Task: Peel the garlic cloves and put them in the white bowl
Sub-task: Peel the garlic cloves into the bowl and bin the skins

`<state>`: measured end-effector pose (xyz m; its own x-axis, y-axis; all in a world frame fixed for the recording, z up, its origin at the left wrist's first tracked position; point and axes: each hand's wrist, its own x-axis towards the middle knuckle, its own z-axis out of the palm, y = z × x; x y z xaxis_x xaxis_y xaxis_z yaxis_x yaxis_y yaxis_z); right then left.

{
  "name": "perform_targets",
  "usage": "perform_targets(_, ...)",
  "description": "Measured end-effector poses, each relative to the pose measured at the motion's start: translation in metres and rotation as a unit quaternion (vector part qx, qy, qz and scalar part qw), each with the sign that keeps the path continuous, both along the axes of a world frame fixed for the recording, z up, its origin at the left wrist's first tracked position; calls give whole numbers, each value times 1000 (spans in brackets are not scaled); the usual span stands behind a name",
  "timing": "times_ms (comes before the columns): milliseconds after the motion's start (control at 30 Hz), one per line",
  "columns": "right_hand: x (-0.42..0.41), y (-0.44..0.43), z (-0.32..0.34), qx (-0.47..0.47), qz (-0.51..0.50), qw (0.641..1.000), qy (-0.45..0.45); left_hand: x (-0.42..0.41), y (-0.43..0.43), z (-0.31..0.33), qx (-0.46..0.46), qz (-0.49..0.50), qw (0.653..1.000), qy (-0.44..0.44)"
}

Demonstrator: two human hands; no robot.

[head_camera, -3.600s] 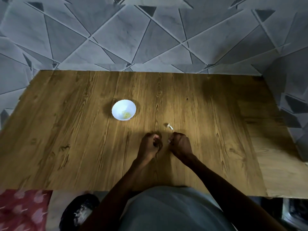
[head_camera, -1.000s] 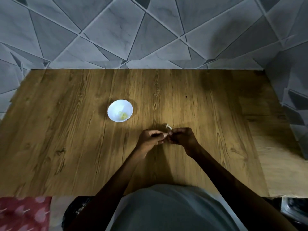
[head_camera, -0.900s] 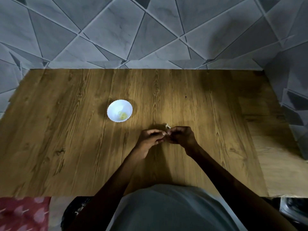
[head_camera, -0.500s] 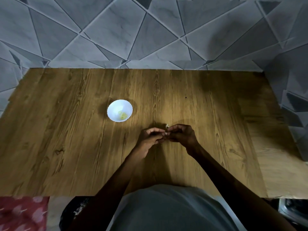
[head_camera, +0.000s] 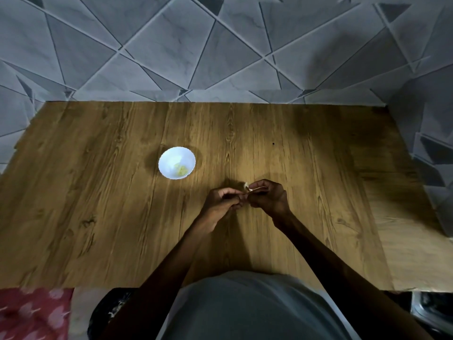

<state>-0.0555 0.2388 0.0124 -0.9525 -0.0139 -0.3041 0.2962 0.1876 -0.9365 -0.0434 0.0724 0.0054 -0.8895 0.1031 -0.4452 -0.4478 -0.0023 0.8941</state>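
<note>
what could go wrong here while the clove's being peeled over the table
1. The garlic clove is pinched between the fingertips of the left hand and right hand, above bare table; a slip would likely drop it onto the wood.
2. The white bowl sits up and to the left, not beneath the hands, so loose skin may scatter, and the transfer could miss.

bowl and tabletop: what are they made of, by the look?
White bowl: glossy, opaque white with a scalloped rim, likely glazed ceramic or melamine; can't tell which. Tabletop: brown wood-grain with plank seams, smooth matte; possibly laminate or printed veneer rather than solid wood.
</note>
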Motion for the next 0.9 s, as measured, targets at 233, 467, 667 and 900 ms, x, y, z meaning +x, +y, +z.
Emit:
perform_targets(233, -1, 3, 6, -168, -18, 979, -113, -1, -3, 1, 70, -19, 997, -34)
perform_targets(467, -10, 4, 7, -236, 11, 945, -226, 1, -1, 6, 19, -43, 998, 40)
perform_targets(667, -11, 2, 6, -207, 19, 958, -198, 0, -6, 7, 133, -26, 990, -49)
perform_targets(900, -6, -3, 6, -75, 27, 990, -117, 3, 1, 7, 71, -2, 997, -23)
